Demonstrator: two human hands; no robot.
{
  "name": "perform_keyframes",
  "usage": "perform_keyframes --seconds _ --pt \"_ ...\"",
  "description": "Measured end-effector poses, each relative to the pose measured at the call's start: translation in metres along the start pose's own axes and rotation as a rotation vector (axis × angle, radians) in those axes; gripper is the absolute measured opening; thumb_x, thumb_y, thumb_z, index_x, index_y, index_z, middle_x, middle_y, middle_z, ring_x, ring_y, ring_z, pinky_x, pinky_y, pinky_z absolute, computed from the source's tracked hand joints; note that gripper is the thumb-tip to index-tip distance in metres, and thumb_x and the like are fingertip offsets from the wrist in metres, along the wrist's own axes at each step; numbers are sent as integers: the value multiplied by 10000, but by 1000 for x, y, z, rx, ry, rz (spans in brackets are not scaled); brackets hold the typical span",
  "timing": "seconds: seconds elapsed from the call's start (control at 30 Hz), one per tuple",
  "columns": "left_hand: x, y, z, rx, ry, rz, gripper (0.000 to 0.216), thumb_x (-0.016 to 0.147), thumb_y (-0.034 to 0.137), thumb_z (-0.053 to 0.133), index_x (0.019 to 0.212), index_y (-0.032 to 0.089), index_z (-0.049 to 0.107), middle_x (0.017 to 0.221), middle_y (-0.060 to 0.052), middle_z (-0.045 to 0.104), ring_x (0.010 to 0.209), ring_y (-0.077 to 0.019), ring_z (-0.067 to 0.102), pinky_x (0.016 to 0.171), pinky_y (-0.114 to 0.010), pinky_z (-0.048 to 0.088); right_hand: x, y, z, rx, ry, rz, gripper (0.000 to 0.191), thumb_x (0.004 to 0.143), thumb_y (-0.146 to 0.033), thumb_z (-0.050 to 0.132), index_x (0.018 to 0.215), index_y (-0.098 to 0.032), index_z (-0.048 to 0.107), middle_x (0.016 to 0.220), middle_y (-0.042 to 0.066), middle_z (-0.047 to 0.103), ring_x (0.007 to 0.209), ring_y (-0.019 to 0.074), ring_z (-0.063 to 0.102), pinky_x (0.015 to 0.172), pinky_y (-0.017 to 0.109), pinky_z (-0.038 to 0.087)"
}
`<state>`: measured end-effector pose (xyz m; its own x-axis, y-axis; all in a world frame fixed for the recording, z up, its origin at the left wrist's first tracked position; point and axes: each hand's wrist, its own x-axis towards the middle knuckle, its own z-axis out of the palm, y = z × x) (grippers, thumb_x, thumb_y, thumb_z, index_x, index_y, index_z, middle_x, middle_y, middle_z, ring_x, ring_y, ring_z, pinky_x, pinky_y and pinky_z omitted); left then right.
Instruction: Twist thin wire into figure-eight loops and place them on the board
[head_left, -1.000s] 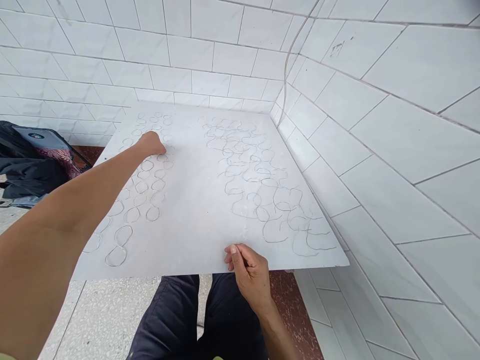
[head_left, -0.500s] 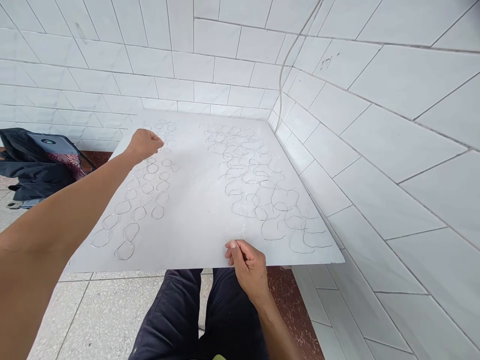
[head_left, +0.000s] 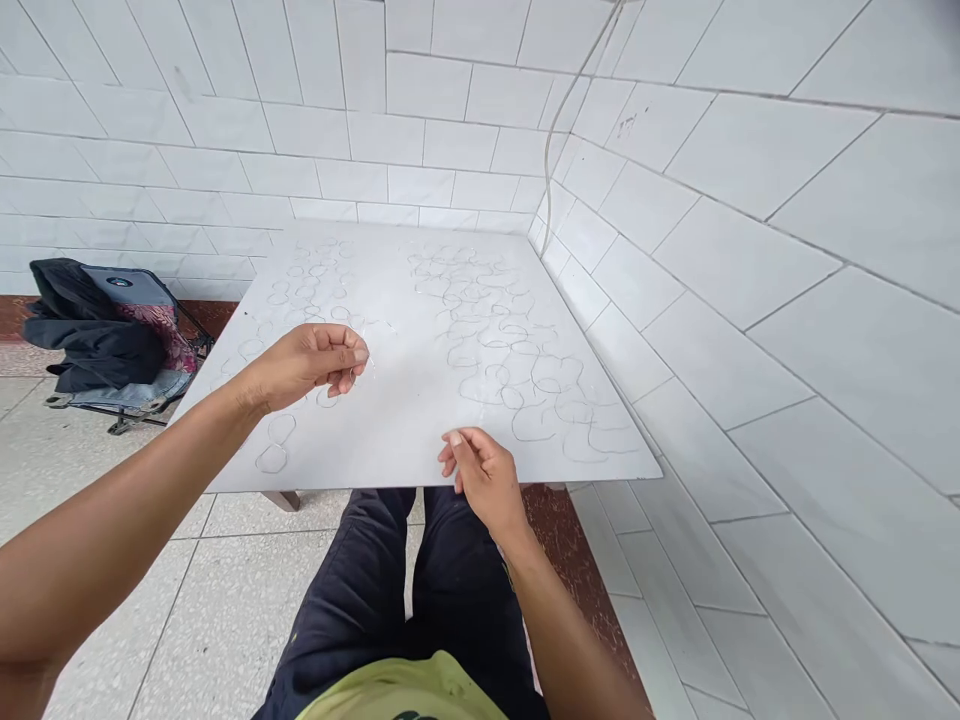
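My left hand (head_left: 319,362) is raised over the left half of a white board (head_left: 405,430), thumb and fingers pinched on a thin wire (head_left: 367,332) that shows faintly at the fingertips. Under and behind this hand lie rows of thin wire pieces bent into figure-eight loops (head_left: 271,459), partly hidden by it. My right hand (head_left: 484,475) is at the board's front edge, fingers curled and thumb pressed against them; whatever is in that pinch is too small to make out. Many loose, curved wire pieces (head_left: 517,350) spread across the board's right half.
White tiled walls (head_left: 300,140) meet in a corner behind and right of the board. A cable (head_left: 549,165) hangs down that corner. A folding chair (head_left: 154,385) with dark clothing (head_left: 97,330) on it stands at the left. A table leg (head_left: 282,500) shows below the board.
My left hand has come back from the far left rows toward the board's middle, nearer my right hand. My right hand stays pinched near the front edge. The view has shifted slightly.
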<state>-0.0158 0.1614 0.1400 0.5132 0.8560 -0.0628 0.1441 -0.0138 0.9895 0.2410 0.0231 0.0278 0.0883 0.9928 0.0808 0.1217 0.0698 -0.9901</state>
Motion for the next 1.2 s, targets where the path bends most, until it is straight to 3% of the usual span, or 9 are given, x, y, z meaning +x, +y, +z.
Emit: perform_keyframes --seconds 0.17,0.33,0.6,0.77,0.87,0.93,1.0,1.1,1.2 --pt "-33 -15 45 174 -67 -34 190 850 405 785 835 222 736 636 -33 622 541 -147 557 479 -254 431 -1 -33 7 211 -84 -11 390 998 -578 570 1074 -208 667 928 59 705 749 174 672 468 232 483" --pt "-50 -26 67 196 -93 -40 139 796 360 818 784 237 754 607 -18 601 527 -142 535 475 -243 409 -1 -39 8 295 -206 42 322 946 -524 674 945 -203 694 870 46 715 696 161 664 457 225 478" --pt "-64 -56 101 -289 227 -74 187 803 374 846 823 222 738 684 -5 590 520 -112 506 484 -255 401 -20 -17 31 519 -113 175 308 912 -488 721 961 -185 698 752 23 718 537 135 638 399 225 470" --pt "-75 -74 112 -549 212 -16 434 930 594 646 1121 226 775 1031 -97 661 695 -159 580 500 -274 427 -29 -8 38 658 -132 260 313 889 -465 753 987 -169 719 693 1 683 495 116 596 389 221 457" --pt "-84 -79 110 -427 130 18 431 980 537 570 1258 262 753 1063 -105 682 778 -197 602 596 -317 497 -31 -8 32 711 -186 360 316 858 -437 782 998 -157 737 636 -31 626 452 90 528 353 201 392" --pt "-89 -80 109 -213 75 36 410 960 426 643 1350 320 716 1064 -86 698 764 -192 602 694 -345 534 -32 -8 27 719 -238 433 329 827 -419 806 1007 -152 739 609 -47 598 428 77 487 331 187 341" --pt "-91 -80 109 -11 31 83 454 925 366 713 1379 379 701 1226 -85 687 795 -190 621 773 -367 551 -33 -9 23 718 -303 503 323 793 -394 825 986 -153 730 594 -56 584 413 66 454 318 176 297" --pt "-92 -80 110 118 5 142 311 916 368 734 1219 393 798 1337 -87 670 934 -233 671 796 -375 561 -34 -7 18 729 -394 577 287 754 -344 833 932 -162 699 577 -73 558 404 53 405 309 161 245" --pt "-93 -83 108 131 17 135 175 936 384 712 1030 354 857 1113 -95 751 929 -253 694 748 -363 561 -35 -1 15 701 -468 592 288 783 -371 813 938 -170 676 571 -81 547 399 54 387 311 162 241"
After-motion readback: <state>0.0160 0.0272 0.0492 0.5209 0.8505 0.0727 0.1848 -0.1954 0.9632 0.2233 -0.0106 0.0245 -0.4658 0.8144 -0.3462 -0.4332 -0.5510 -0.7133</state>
